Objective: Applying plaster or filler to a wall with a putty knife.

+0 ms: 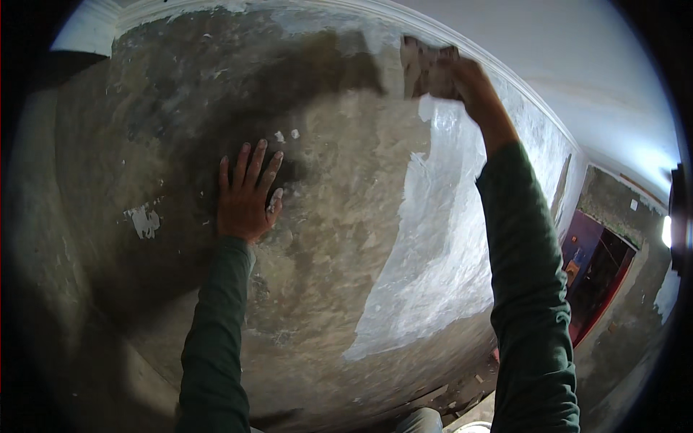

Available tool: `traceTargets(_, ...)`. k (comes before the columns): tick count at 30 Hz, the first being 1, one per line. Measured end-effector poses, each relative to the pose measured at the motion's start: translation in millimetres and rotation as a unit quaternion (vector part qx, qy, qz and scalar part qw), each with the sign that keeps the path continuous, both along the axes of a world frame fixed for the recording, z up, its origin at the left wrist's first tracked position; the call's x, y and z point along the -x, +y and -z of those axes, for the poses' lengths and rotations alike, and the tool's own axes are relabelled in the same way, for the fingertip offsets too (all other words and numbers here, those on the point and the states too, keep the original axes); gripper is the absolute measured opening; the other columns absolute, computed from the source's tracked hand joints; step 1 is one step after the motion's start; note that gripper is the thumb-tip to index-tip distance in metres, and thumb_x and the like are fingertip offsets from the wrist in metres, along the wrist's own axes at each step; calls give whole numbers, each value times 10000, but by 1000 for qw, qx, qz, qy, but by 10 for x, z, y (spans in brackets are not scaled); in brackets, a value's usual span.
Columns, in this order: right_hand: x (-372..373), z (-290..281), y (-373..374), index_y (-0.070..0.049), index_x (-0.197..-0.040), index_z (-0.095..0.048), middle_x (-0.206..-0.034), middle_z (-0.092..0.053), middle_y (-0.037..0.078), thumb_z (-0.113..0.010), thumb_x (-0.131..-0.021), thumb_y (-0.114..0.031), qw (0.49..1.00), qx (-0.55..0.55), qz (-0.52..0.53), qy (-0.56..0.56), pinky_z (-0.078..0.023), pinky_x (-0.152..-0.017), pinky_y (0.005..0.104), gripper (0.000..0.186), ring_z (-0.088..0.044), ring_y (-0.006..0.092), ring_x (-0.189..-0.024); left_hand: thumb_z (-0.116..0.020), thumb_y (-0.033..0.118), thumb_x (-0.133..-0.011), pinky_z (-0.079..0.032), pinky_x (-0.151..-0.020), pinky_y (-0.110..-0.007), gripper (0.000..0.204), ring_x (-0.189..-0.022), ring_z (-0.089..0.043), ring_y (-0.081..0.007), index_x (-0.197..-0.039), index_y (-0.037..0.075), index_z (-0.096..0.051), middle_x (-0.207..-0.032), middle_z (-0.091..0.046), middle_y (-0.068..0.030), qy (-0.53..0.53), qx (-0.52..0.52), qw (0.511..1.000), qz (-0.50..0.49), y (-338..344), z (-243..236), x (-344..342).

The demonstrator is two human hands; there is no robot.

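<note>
My left hand (247, 191) lies against the bare grey-brown wall (317, 238), its fingers spread and white smears on the fingertips and thumb. Up high, just below the white cornice, my right hand (465, 79) is closed around a wide putty knife (416, 68). The knife's flat blade looks stained and slightly blurred, and its handle is mostly covered by my fingers. Beneath it a broad patch of wet-looking white plaster (433, 238) runs down the wall, between my two arms.
White moulding (505, 68) runs along the ceiling edge. At the far right is a dark doorway (599, 274) with a red frame, and a bright lamp (666, 231). Debris (469, 390) lies at the wall's foot, near a white rim (473, 427) at the lower edge.
</note>
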State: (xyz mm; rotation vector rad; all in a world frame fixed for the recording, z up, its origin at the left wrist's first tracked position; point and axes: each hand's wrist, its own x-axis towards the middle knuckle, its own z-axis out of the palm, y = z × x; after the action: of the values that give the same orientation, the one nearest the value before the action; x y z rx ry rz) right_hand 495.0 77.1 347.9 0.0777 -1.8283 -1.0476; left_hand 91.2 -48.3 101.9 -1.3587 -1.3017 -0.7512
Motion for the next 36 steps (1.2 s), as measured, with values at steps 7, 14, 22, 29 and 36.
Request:
traceTargets(7,1278,-170,-304,-62,-1141,-711,-1030,-720,221,-608,-941,-285,938,136,163,273,-535,-850,562,316,-679,451,-1005,-659,375,-922,-186,-1258,-595,750,-1558,-235,-308,-1597,245,-359,-1686,-272,-63,6,-21,1000,5,18,108,247)
traceTargets(14,1537,611,317,-19,-1395,-572,-1292,-608,198,-523,-911,-93,939,-64,191,279,-490,-930,523,492,-586,405,-1121,-638,356,-940,-138,-1276,-578,736,-1571,-207,-293,-1606,250,-343,-1702,-237,-55,10,-33,998,43,59,86,151)
traceTargets(22,1442,1452,-203,-42,-1208,-655,-1251,-600,179,-606,-850,-66,954,48,260,144,-476,-882,488,363,-581,365,-1118,-605,359,-960,-82,-1287,-570,745,-1590,-143,-274,-1628,255,-291,-1720,-183,-31,-11,-16,999,33,43,109,191)
traceTargets(29,1028,1214,-651,-116,-1106,-740,-1042,-738,93,-625,-866,-98,961,142,213,102,-565,-833,444,267,-696,315,-947,-655,372,-920,-134,-1286,-555,741,-1569,-220,-255,-1591,262,-362,-1694,-264,-23,-19,-24,999,45,2,107,159)
traceTargets(36,934,-63,-634,-88,-1215,-712,-1094,-720,238,-566,-913,-201,951,108,174,233,-532,-917,530,354,-676,449,-1026,-638,372,-933,-158,-1280,-570,736,-1567,-221,-258,-1600,271,-344,-1701,-241,-22,-8,-31,998,47,47,109,199)
